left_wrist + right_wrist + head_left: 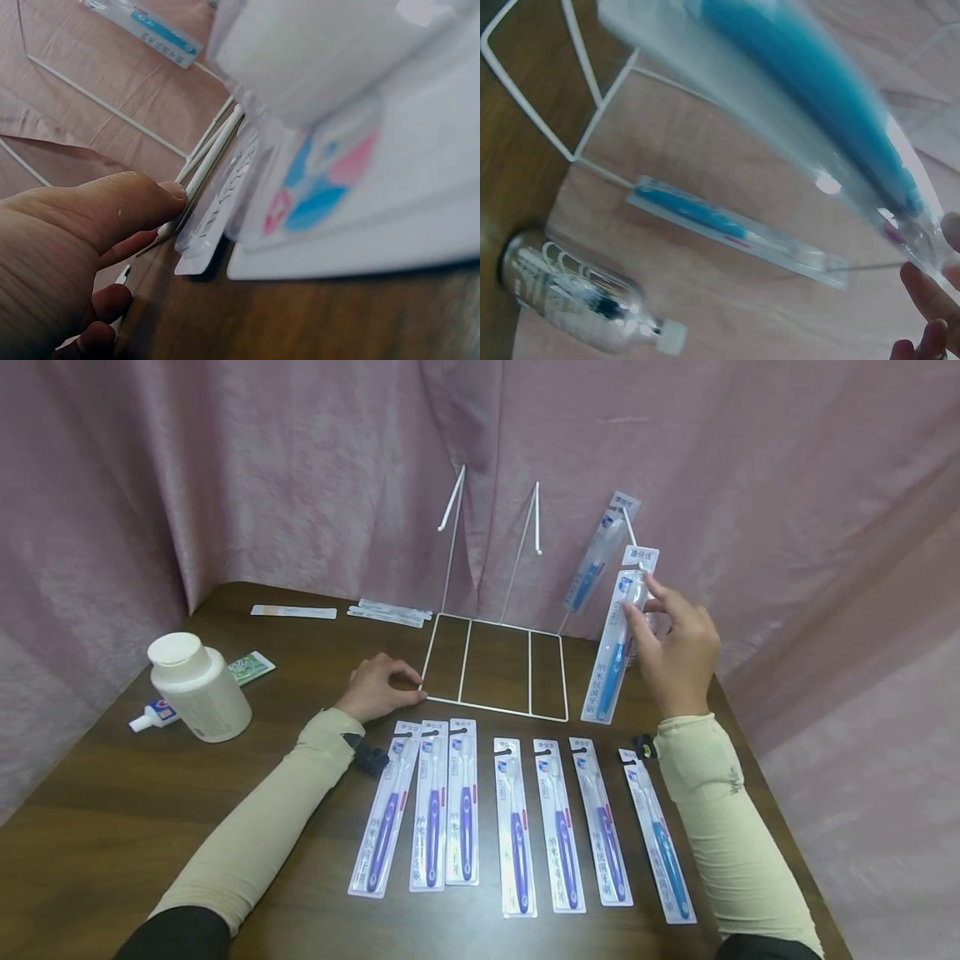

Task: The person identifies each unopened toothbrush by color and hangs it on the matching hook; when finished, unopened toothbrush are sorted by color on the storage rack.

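Observation:
My right hand pinches a packaged toothbrush with a blue handle near the top of its card. The card's top is right at the tip of the right hook of a white wire display rack. Farther back on that hook hangs another packaged blue toothbrush, seen also in the right wrist view. With thumb and fingers, my left hand holds the rack's front left corner at the table. The left wrist view shows the thumb against the white wire.
Several packaged purple toothbrushes and one blue toothbrush lie in front of the rack. A white bottle and a toothpaste tube are at left. Thin packets lie behind. A clear bottle shows in the right wrist view.

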Available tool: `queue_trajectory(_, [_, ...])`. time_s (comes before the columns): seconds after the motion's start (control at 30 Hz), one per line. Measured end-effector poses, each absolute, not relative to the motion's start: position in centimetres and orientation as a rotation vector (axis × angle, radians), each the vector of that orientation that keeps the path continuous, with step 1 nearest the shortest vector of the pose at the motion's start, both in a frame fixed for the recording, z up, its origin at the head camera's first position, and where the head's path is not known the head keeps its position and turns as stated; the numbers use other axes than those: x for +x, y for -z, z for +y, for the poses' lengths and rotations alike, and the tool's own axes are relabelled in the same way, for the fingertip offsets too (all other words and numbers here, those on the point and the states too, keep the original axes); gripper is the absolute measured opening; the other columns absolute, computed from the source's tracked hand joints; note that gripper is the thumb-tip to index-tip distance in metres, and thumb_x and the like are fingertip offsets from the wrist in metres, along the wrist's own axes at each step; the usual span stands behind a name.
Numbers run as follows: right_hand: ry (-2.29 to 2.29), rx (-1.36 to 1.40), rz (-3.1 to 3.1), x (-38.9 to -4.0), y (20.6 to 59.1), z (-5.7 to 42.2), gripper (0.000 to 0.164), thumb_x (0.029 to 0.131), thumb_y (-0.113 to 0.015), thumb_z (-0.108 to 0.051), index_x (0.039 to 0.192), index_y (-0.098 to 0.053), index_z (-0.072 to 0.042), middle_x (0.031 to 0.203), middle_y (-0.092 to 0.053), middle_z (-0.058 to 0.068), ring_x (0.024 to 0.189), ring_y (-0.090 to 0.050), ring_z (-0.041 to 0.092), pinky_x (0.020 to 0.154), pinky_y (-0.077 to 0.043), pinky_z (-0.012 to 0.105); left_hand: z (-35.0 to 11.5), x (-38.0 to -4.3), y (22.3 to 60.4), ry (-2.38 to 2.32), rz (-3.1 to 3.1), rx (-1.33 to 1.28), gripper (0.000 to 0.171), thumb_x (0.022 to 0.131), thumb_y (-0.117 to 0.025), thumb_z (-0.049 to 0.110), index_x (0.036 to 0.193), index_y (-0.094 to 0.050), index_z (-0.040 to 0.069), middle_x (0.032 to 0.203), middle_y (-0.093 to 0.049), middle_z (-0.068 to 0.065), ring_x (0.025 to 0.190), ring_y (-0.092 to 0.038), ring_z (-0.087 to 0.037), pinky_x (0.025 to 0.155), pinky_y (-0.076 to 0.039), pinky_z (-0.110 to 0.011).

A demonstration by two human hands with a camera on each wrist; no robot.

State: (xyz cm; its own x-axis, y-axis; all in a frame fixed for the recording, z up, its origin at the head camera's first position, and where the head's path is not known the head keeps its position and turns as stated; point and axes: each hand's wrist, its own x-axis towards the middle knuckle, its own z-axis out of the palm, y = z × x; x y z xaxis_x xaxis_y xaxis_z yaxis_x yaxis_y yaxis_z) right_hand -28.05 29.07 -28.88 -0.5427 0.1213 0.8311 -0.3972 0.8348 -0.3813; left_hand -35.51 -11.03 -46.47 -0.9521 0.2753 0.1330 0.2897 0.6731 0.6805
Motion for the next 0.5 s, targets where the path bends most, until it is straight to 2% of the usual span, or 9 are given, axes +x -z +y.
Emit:
queue_trajectory(0.17, [-0.654,0.063,-2.101,-31.6,29.1,29.7,0.04,0.096,-0.081,-0.033,0.121,-0.073,-0.003,0.108,-0.079,0.014,0.089,-0.062,0.042,0.08,-0.044,0.055,-9.6,-35.3,46.4,1.174,-2.85,-0.502,0.033,0.084,-0.087,0.044,0.109,-0.078,0.024,0.124,-0.063,-0.011,0.123,-0.05,-0.041,0.11,-0.027,-0.062])
queue_trajectory(0.33, [-0.646,-0.056,-2.135,-35.3,28.9,31.5,0.039,0.096,-0.079,-0.037,0.117,-0.069,-0.005,0.106,-0.078,0.013,0.091,-0.061,0.045,0.083,-0.044,0.056,-7.6,-34.6,46.4,1.216,-2.865,-0.498,0.03,0.084,-0.088,0.041,0.108,-0.079,0.024,0.123,-0.062,-0.009,0.122,-0.05,-0.038,0.111,-0.027,-0.058])
queue_trajectory(0.5, [-0.63,-0.166,-2.132,-37.5,28.7,33.5,0.037,0.096,-0.079,-0.033,0.122,-0.068,-0.01,0.108,-0.078,0.012,0.097,-0.062,0.046,0.086,-0.046,0.056,-5.7,-34.3,46.5,1.225,-2.87,-0.518,0.029,0.084,-0.088,0.042,0.106,-0.078,0.026,0.121,-0.061,-0.008,0.12,-0.05,-0.037,0.111,-0.026,-0.056])
